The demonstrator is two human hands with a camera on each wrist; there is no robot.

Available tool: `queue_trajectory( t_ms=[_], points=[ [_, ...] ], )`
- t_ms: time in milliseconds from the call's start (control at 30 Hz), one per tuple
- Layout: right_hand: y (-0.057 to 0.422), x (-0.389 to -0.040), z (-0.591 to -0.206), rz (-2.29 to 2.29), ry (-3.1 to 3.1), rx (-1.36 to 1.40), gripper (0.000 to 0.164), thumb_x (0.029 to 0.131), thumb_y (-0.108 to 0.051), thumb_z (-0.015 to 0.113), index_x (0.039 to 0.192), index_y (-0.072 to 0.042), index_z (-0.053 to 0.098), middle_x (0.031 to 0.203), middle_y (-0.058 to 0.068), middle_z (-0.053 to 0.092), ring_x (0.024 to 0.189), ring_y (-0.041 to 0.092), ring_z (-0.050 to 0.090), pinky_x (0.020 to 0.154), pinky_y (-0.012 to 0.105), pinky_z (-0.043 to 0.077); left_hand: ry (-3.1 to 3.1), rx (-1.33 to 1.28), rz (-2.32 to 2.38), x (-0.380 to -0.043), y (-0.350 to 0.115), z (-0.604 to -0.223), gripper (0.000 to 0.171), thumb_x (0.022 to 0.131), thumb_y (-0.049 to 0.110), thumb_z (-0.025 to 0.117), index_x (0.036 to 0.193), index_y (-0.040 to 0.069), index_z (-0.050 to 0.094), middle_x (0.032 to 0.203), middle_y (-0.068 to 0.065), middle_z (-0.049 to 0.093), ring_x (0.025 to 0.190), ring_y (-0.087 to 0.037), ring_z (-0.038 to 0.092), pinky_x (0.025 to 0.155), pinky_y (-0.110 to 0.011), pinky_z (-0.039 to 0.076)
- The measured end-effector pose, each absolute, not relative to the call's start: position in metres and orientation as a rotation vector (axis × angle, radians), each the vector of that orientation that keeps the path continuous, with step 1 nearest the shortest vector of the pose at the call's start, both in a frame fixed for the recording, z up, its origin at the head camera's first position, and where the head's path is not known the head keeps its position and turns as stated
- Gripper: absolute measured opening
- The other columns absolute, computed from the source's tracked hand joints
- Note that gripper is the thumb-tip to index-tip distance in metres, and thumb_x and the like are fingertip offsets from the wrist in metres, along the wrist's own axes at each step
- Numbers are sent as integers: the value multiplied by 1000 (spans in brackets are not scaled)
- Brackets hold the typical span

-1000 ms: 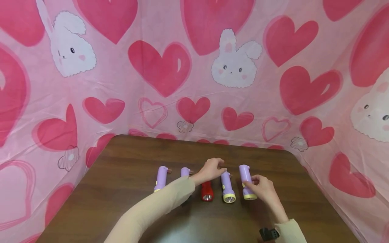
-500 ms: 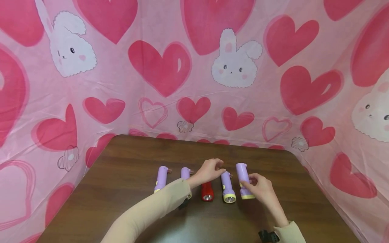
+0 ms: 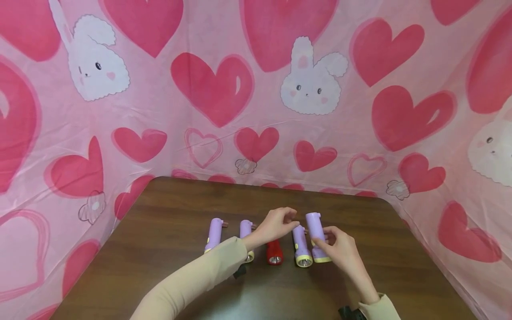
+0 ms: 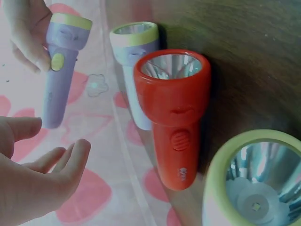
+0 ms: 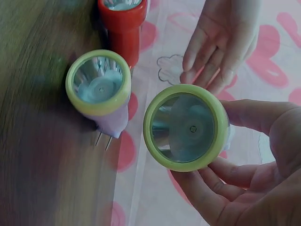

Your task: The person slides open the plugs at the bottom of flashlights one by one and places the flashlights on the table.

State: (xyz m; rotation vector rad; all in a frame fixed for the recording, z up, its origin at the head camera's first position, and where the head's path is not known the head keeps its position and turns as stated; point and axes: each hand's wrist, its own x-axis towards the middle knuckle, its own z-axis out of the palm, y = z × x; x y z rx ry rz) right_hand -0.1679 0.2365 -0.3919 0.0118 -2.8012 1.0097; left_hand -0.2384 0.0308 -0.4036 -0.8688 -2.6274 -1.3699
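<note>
My right hand [image 3: 340, 244] pinches a purple flashlight [image 3: 315, 227] between thumb and fingers, its yellow-rimmed lens [image 5: 187, 129] facing the right wrist camera. Just left of it on the table lies another purple flashlight [image 3: 300, 242] with metal prongs [image 5: 104, 141] sticking out near its tail. My left hand [image 3: 276, 224] hovers beside that flashlight's tail, fingers relaxed and holding nothing. Beneath the left wrist lies a red flashlight [image 4: 174, 108], partly covered in the head view. Farther left are two purple flashlights, one [image 3: 246, 227] partly hidden by the left forearm, the other [image 3: 214, 233] at the row's end.
The brown wooden table [image 3: 184, 200] carries the row of flashlights. Pink cloth [image 3: 200, 102] with hearts and rabbits hangs behind and along both sides of it. The left sleeve [image 3: 192, 275] reaches across the table's front left.
My right hand has shifted the held purple flashlight left, closer to the purple one lying beside it, and raised its tail slightly. The left hand has stayed almost in place.
</note>
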Motion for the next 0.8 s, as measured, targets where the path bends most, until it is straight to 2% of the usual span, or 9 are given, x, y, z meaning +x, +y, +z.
queue_trajectory(
  t_ms=[467,800],
  points=[
    [220,-163,-393,1017,-2755,81,35,83,-22,79,106,1,67,93,13,74,79,16,68,67,23,52,-2559,-913,-1370,-224,30,-396,36,91,18,70,123,1,66,110,-16,72,96,-24,69,80,-21,54],
    [213,-161,-395,1026,-2716,117,34,82,-19,80,105,1,67,90,12,73,79,16,68,69,23,54,-2528,-895,-1420,-219,27,-395,35,92,17,70,123,1,65,112,-13,72,97,-22,70,82,-22,56]
  ],
)
